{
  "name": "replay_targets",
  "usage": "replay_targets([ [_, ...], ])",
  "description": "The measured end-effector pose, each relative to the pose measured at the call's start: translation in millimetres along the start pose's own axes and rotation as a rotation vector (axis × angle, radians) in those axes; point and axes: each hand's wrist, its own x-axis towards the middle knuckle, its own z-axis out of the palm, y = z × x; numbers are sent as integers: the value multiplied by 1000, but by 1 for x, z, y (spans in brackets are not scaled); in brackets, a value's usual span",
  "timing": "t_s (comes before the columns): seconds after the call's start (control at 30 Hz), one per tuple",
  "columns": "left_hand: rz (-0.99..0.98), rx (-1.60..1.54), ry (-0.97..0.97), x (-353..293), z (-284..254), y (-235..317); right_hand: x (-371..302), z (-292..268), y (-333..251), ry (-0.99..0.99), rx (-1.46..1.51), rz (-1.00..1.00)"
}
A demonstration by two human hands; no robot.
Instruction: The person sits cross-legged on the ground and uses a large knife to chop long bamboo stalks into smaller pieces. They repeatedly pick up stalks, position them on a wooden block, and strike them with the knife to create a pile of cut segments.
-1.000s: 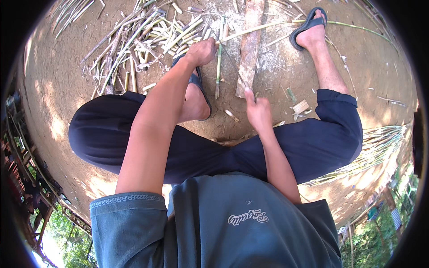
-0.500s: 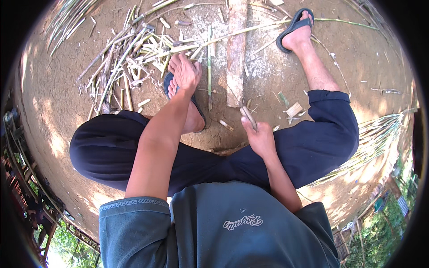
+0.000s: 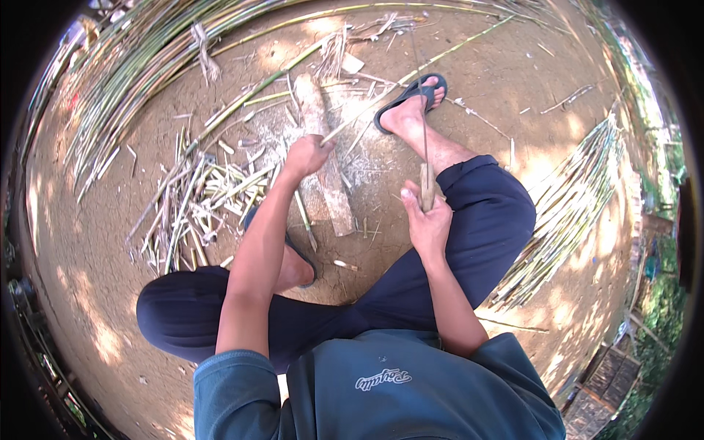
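The left hand point(image 3: 308, 156) grasps a stalk point(image 3: 360, 112) over the plank point(image 3: 334, 194), apparently steadying it; the right hand point(image 3: 431, 226) grips a knife point(image 3: 427, 183), blade directed away.

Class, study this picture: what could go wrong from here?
The right hand holds a long, wooden-handled knife that crosses in front of the right foot in this view; a slip might cut the foot. The left hand, gripping a stalk, is bare, so a stray stroke could injure it.

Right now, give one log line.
left hand: gripping long greenish-yellow stalk; right hand: holding thin wooden-handled blade; pale wooden plank: on ground
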Motion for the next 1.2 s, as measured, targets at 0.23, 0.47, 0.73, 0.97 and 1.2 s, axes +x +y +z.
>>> replay_targets([
  [0.23, 66, -376, -133, -96, 24, 175, 83, -20, 22, 305, 330, 117],
  [0.47, 285, -526, -243, -179, 96, 222, 43, -87, 29, 484, 547, 95],
  [0.73, 475, -873, -575, -214, 129, 256, -1, -240, 54, 825, 216, 75],
  [0.97, 265, -911, -392, -133, 107, 208, 38, -425, 119, 930, -483, 256],
  [1.2, 178, -619, -128, -48, 85, 118, 52, -490, 237, 894, -1265, 450],
])
